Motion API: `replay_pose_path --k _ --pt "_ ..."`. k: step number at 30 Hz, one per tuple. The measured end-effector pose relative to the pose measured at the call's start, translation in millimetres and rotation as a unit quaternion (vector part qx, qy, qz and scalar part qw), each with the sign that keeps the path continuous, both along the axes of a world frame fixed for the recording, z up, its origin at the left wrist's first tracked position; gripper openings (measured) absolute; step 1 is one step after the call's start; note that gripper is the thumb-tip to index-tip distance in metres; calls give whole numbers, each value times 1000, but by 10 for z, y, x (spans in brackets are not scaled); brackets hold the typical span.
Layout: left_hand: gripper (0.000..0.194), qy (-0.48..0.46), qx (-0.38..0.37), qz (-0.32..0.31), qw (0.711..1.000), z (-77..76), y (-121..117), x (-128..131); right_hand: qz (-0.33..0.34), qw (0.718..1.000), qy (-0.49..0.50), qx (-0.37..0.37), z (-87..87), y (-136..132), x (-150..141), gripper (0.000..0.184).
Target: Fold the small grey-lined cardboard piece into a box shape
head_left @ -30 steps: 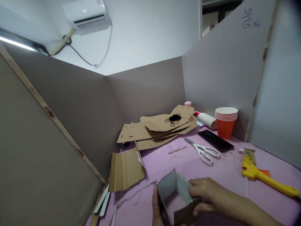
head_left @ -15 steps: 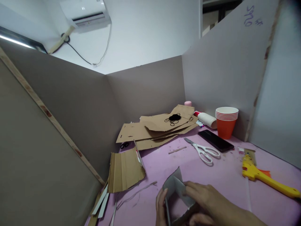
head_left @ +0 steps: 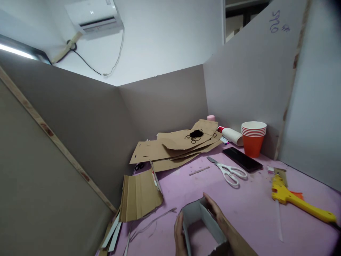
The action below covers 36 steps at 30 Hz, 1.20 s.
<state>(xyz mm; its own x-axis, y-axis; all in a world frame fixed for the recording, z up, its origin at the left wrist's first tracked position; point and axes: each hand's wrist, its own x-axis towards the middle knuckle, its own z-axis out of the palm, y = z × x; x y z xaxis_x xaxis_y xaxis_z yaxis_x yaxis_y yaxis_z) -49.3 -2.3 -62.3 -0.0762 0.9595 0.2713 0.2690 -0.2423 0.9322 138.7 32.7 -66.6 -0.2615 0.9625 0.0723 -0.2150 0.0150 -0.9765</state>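
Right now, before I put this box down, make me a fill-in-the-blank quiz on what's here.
1. Between the left hand and right hand, the box has an ____ top, not a closed one.
2. The glue gun is ____ in colour.
3. The black coil lies on ____ of the cardboard, not under it.
4. The phone, between the white scissors and cups, is ____ in colour.

Missing words: open; yellow; top; black.

Illegible purple writing (head_left: pixel 276 22) on partition (head_left: pixel 245 89)

fingers (head_left: pixel 179 225) hold a grey cardboard frame (head_left: pixel 213 224)
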Motion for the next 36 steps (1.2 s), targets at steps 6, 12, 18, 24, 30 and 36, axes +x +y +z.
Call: replay_pose_path --k 6,12,18,24,30,36 --pt "81 5 -29 1 1000 -33 -14 117 4 999 7 38 -57 -87 68 86" --pt "79 26 12 -33 999 -99 -46 245 -98 992 84 7 335 -347 4 68" --pt "110 37 17 -41 998 41 -22 321 -63 990 124 -28 412 -366 22 74" --pt "115 2 23 -78 997 148 -41 366 -118 990 75 -1 489 -327 20 65" --pt "107 23 15 -69 997 233 -14 410 -66 987 -95 113 571 -197 229 66" --pt "75 95 18 -58 994 424 -84 400 -45 947 -224 224 716 -120 348 71"
